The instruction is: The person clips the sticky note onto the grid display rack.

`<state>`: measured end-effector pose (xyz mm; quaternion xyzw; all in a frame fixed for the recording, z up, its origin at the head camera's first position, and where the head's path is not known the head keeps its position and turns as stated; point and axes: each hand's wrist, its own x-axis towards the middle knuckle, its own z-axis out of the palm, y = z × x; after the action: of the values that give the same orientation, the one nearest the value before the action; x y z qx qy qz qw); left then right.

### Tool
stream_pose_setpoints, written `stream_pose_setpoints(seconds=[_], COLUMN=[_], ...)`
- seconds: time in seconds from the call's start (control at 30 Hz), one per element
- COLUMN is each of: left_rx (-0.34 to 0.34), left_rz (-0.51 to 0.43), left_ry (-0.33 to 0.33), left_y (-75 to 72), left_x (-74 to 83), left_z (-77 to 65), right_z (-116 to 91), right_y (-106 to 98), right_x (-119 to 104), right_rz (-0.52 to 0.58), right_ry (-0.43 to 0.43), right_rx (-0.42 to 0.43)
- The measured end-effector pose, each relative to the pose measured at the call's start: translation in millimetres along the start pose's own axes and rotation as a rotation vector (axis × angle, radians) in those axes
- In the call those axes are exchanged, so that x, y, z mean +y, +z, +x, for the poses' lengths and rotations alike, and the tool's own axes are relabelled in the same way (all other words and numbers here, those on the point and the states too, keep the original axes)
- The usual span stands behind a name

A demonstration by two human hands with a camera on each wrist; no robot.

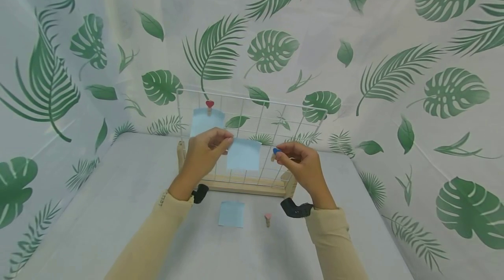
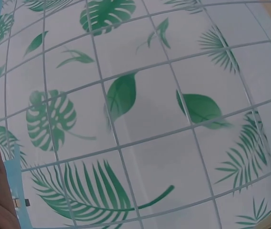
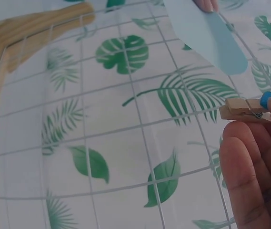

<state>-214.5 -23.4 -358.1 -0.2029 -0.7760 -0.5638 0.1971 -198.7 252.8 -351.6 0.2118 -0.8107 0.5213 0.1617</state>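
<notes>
The left hand (image 1: 206, 149) pinches a light-blue square paper sheet (image 1: 244, 155) by its upper left corner, between thumb and fingers, and holds it up in front of the wire grid panel (image 2: 119, 146). Whether the sheet touches the wires cannot be told. The right hand (image 1: 302, 162) pinches a small wooden clothespin (image 3: 242, 109) by its blue-topped end; the bare wooden end sticks out past the fingertips. This clothespin is just right of the held sheet and apart from it.

The grid stands upright in a wooden base (image 1: 244, 188) on the white worktop (image 1: 118, 179). At the grid's upper left, a red heart clothespin (image 1: 210, 105) fixes a second blue sheet (image 1: 206, 121) by its top edge; the left hand covers part of that sheet's lower right in the head view. On the near side of the base, a third blue sheet (image 1: 231, 214) lies flat, with a pink heart clothespin (image 1: 268, 219) near it on the right. Beige sleeves (image 1: 151, 236) cover the forearms, and a black mount (image 1: 295, 208) sits at each wrist. White cloth with green leaves (image 1: 315, 22) rises at the far side and both flanks.
</notes>
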Motion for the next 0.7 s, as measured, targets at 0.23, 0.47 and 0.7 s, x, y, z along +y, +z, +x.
stream_pose_setpoints(seconds=[0.23,0.47,0.7], left_rx=[-0.006,-0.019,-0.025], left_rz=[-0.022,0.0,-0.003], left_ry=[0.004,-0.015,-0.066], left_y=[-1.1,-1.7,-1.2], left_x=[3.2,4.7,5.2], left_z=[5.2,10.1,17.2], right_z=[5,7,13], right_y=[-2,-2,-1], right_x=[-2,-1,-3], right_rz=[0.024,0.062,0.07], right_ry=[0.007,0.028,0.025], right_rx=[-0.015,-0.016,-0.014])
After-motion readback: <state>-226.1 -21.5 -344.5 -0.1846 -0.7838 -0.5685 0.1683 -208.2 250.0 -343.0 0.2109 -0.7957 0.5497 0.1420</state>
